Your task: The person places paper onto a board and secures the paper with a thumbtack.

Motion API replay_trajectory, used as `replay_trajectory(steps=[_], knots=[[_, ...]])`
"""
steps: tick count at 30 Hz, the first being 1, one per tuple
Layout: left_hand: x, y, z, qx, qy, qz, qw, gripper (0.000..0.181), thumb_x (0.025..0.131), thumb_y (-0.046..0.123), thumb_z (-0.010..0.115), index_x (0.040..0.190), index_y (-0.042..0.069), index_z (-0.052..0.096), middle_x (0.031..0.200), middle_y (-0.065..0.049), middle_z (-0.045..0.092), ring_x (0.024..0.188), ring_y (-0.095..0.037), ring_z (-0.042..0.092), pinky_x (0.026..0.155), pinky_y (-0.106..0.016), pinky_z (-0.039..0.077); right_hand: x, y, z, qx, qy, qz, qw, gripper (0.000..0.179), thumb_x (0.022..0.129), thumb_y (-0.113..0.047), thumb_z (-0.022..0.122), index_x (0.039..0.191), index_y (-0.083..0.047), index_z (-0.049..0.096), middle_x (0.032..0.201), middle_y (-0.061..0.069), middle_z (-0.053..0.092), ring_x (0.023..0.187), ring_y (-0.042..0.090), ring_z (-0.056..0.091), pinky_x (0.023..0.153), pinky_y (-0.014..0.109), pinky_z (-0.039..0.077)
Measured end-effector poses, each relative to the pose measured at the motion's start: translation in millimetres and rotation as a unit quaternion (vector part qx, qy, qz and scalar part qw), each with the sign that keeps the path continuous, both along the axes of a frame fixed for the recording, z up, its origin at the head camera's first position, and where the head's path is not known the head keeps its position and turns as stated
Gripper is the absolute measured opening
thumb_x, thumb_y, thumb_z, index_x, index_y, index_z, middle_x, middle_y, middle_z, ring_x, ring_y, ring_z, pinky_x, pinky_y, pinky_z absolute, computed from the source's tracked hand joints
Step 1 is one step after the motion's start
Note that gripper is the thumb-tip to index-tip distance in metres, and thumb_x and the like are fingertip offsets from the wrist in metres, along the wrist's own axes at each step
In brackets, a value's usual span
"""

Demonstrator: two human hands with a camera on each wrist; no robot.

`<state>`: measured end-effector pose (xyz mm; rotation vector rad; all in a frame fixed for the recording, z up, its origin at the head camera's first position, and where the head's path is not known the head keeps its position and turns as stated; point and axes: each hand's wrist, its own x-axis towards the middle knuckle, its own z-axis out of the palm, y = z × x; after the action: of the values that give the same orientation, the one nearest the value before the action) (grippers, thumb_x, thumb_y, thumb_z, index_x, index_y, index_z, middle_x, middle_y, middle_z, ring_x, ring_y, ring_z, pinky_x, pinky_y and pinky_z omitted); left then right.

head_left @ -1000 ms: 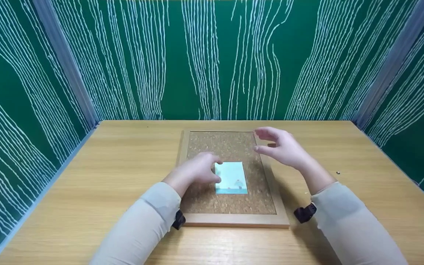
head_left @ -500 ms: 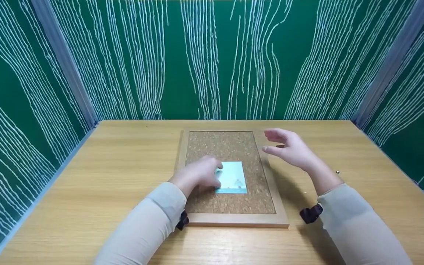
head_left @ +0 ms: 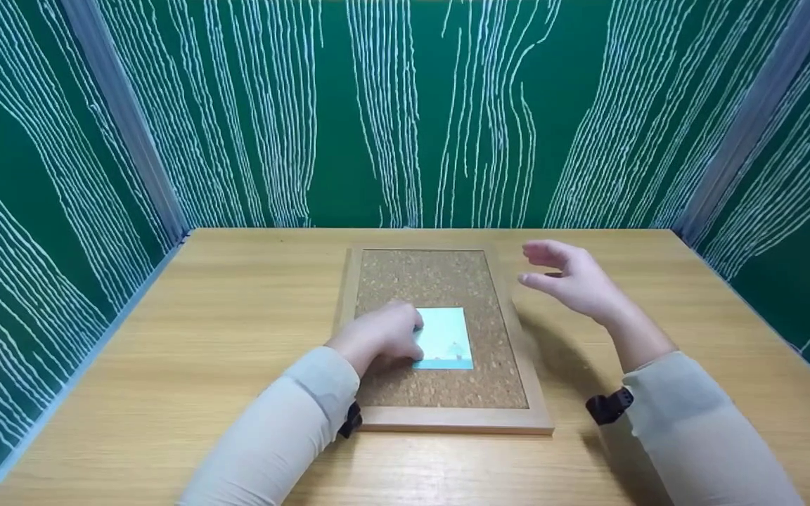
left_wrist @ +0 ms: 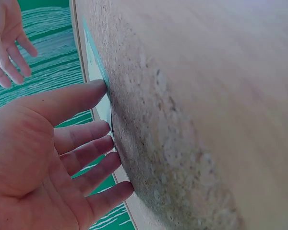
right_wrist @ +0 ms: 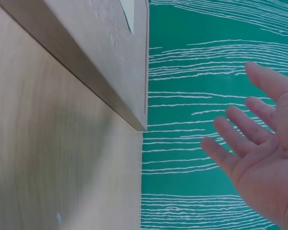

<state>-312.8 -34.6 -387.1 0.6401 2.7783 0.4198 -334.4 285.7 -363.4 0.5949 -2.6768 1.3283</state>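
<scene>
Two hands of mine are out over the table [head_left: 250, 281], clock centred on the card [head_left: 446, 337] as the head cam sees it. Card's pale mint, w/ a darker teal strip along its 6 o'clock edge and a small tree drawn toward 5; it lies on the cork board [head_left: 426, 277], a bit nearer me than the board's mid. My L hand [head_left: 384, 330] is at 9 o'clock, covering part of the cork: fingers fairly straight, thumb spread apart from them, tips down at the card's 9 o'clock edge. L wrist cam has the thumb tip right at that edge, little finger's tip at the cork. Can't tell if the edge is raised at all. My R hand [head_left: 577, 284] hangs at approx 2 o'clock, just beyond the board's wood frame [head_left: 447, 419], nothing in it, fingers loosely extended, thumb apart; R wrist cam shows the palm. Pale sleeves [head_left: 271, 422] come in from 8 and 4 o'clock, w/ a small black gadget [head_left: 609, 406] at the R cuff. Green wall [head_left: 335, 112] w/ wavy white lines stands at 12, behind the table.
</scene>
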Motion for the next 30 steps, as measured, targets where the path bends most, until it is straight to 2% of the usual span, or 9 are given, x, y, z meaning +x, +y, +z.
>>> replay_trajectory(steps=[5, 13, 16, 23, 30], knots=[[-0.9, 0.1, -0.1, -0.002, -0.004, -0.004, 1.0, 0.037, 0.086, 0.022, 0.078, 0.12, 0.007, 0.074, 0.113, -0.004, 0.066, 0.094, -0.021, 0.056, 0.085, -0.036, 0.049, 2.1, 8, 4.0, 0.005, 0.001, -0.008, 1.0, 0.062, 0.097, -0.031, 0.071, 0.146, -0.001, 0.049, 0.146, 0.019, 0.052, 0.136, 0.038, 0.046, 0.106, 0.056, 0.041], [-1.4, -1.3, -0.2, -0.002, -0.018, -0.001, 0.9998, 0.048, 0.086, 0.023, 0.078, 0.131, 0.008, 0.069, 0.126, -0.008, 0.066, 0.1, -0.02, 0.058, 0.095, -0.039, 0.049, 6.4, 26, 7.8, 0.012, -0.005, -0.024, 0.9996, 0.06, 0.098, -0.029, 0.071, 0.145, 0.0, 0.05, 0.145, 0.02, 0.052, 0.137, 0.039, 0.045, 0.107, 0.057, 0.04], [-0.4, -2.1, -0.1, 0.0, -0.024, 0.005, 0.9997, 0.05, 0.086, 0.023, 0.078, 0.133, 0.009, 0.068, 0.128, -0.008, 0.065, 0.101, -0.02, 0.059, 0.094, -0.039, 0.049, 8.5, 34, 9.4, 0.02, -0.011, -0.031, 0.9992, 0.06, 0.098, -0.031, 0.07, 0.146, 0.0, 0.05, 0.146, 0.02, 0.052, 0.137, 0.04, 0.045, 0.107, 0.058, 0.039], [0.9, -1.9, 0.8, 0.006, -0.017, -0.001, 0.9998, 0.048, 0.085, 0.02, 0.078, 0.13, 0.006, 0.068, 0.116, -0.006, 0.066, 0.092, -0.021, 0.06, 0.081, -0.035, 0.051, 11.9, 57, 12.3, 0.052, -0.027, -0.045, 0.9973, 0.068, 0.098, -0.038, 0.069, 0.149, 0.0, 0.045, 0.148, 0.024, 0.048, 0.138, 0.044, 0.042, 0.107, 0.061, 0.037], [1.8, -1.0, 1.1, 0.006, -0.023, 0.009, 0.9997, 0.051, 0.086, 0.021, 0.078, 0.134, 0.008, 0.066, 0.127, -0.009, 0.065, 0.098, -0.021, 0.059, 0.087, -0.037, 0.051, 16.5, 82, 11.2, 0.07, -0.041, -0.071, 0.9942, 0.069, 0.098, -0.041, 0.068, 0.149, 0.0, 0.045, 0.147, 0.025, 0.049, 0.135, 0.044, 0.045, 0.106, 0.063, 0.037]])
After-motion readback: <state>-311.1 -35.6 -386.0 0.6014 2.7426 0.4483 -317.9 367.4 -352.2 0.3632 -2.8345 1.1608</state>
